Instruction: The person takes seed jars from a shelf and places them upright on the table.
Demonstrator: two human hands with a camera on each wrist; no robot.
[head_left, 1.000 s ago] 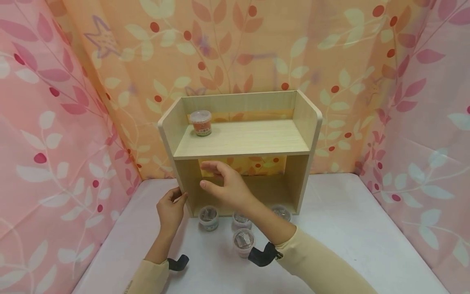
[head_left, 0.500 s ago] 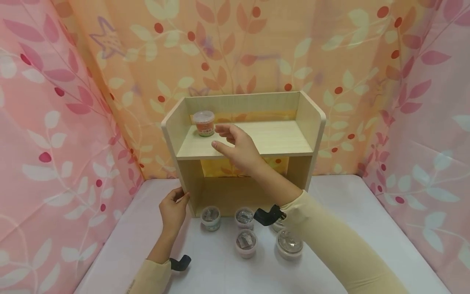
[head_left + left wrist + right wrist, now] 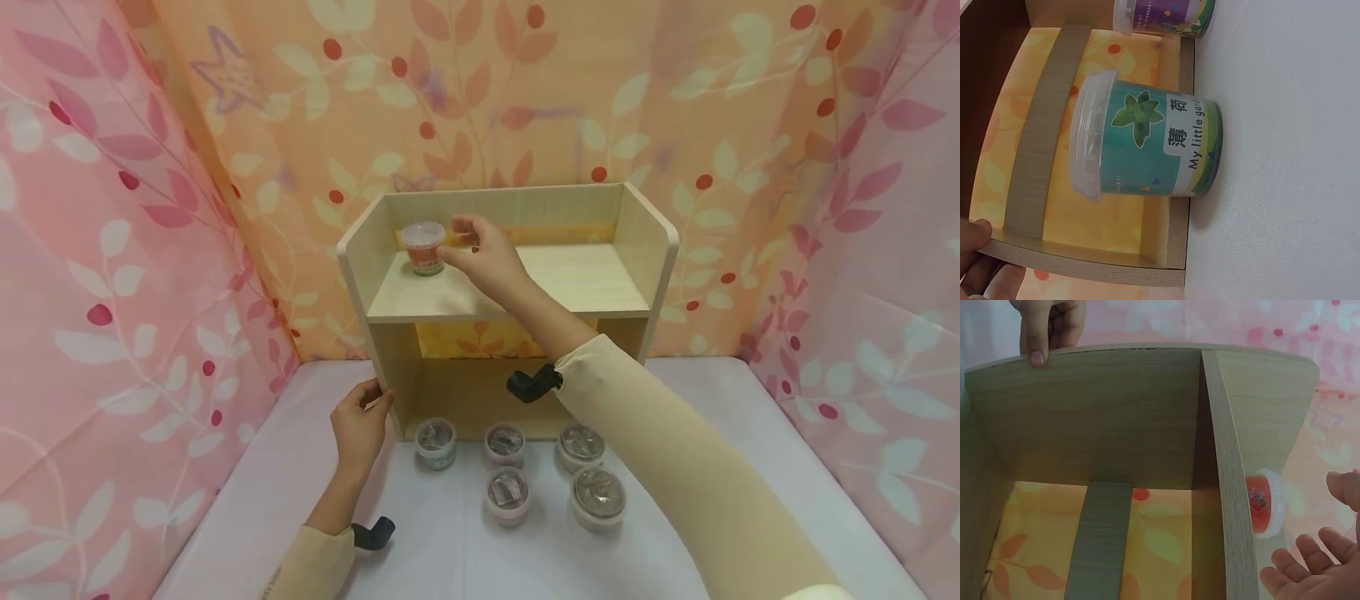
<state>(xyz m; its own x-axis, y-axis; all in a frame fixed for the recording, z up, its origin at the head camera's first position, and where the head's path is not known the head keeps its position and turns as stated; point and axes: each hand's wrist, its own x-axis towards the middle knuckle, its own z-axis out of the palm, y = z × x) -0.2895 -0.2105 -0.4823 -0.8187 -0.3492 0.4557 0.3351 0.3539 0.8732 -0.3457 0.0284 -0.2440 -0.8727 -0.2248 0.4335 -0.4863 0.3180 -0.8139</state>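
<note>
A small light-wood shelf unit (image 3: pixel 510 315) stands on the white table. My left hand (image 3: pixel 362 423) pinches the front edge of its left side panel, thumb on one face and fingers on the other in the left wrist view. On the upper shelf, toward the left, sits an upright red-labelled plastic cup (image 3: pixel 426 257) with a clear lid. My right hand (image 3: pixel 491 258) is just right of this cup, fingers spread and loosely bent, thumb toward it. In the right wrist view a gap shows between the fingers (image 3: pixel 1291 570) and the cup's lid.
Several lidded cups stand on the table before the shelf, among them a green mint-leaf cup (image 3: pixel 1141 137), a purple-labelled cup (image 3: pixel 1169 14) and a wider cup (image 3: pixel 597 497) at the right front. Leaf-patterned curtains (image 3: pixel 300 108) enclose the back and sides.
My right hand has risen from before the lower compartment to beside the red cup on the upper shelf. The left hand keeps its hold on the side panel. The view shifts slightly.
</note>
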